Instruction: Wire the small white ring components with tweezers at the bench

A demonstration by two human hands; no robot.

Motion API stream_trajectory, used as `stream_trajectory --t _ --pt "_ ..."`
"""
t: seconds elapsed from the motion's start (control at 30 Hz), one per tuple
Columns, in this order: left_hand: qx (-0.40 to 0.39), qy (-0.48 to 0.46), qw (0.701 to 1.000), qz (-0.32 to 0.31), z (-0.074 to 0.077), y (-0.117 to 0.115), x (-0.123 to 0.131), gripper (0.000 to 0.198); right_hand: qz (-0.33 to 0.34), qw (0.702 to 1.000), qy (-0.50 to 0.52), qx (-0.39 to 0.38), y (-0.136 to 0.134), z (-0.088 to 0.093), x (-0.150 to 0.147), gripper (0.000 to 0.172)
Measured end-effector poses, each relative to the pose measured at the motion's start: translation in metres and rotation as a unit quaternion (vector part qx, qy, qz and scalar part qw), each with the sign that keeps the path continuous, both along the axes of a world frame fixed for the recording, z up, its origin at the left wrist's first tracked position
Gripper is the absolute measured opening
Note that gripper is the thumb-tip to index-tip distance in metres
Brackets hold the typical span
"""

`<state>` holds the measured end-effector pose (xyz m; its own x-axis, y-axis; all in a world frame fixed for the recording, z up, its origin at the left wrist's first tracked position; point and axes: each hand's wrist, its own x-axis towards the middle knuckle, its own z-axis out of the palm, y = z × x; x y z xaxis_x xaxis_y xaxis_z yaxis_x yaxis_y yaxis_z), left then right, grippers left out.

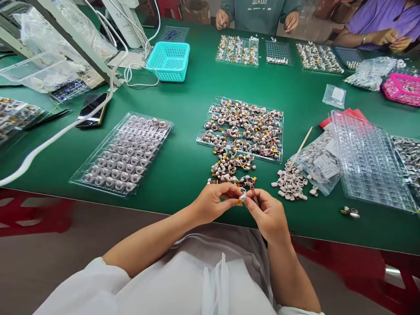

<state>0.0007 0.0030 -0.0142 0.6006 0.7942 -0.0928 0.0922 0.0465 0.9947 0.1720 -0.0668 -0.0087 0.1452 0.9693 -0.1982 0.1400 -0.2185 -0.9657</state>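
Observation:
My left hand (215, 202) and my right hand (267, 214) meet at the near edge of the green table (183, 162). Together their fingertips pinch one small white part with a yellow-orange tab (242, 195). Just beyond the hands lies a loose pile of similar small parts with yellow and red bits (231, 168). To the right of it sits a heap of plain white shell pieces (290, 183). A clear tray heaped with the wired parts (243, 127) stands further back.
At left lies a clear tray with rows of seated parts (123, 153). An empty clear blister tray (367, 162) and a bag of parts (320, 159) are at right. A phone (92, 109), a teal basket (169, 60), a pink basket (402, 89). Two other people's hands work at the far edge.

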Motion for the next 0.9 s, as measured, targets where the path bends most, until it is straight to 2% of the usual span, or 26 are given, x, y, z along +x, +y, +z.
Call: stream_trajectory --t 0.1,0.23,0.37,0.57,0.8,0.9 --pt "0.033 0.020 0.999 -0.013 0.002 0.001 -0.002 0.012 0.018 1.000 -0.011 0.004 0.001 0.000 0.003 0.023" --pt "0.040 0.039 0.998 -0.011 0.003 0.002 -0.002 0.012 0.043 0.999 -0.015 -0.006 0.003 0.006 0.005 0.021" --pt "-0.006 0.033 0.999 0.010 0.002 0.003 -0.002 0.010 0.054 0.998 0.009 -0.016 0.006 0.009 0.003 0.020" --pt "-0.060 0.006 0.998 0.032 -0.002 0.003 -0.003 0.013 0.058 0.997 0.040 -0.011 0.011 0.001 -0.001 0.021" --pt "-0.082 -0.011 0.996 0.027 -0.003 0.002 -0.004 0.011 0.084 0.996 0.010 -0.013 0.015 0.002 0.002 0.017" --pt "-0.095 -0.017 0.995 0.037 -0.003 0.003 -0.005 0.010 0.072 0.997 -0.016 0.016 0.014 0.005 0.000 0.016"
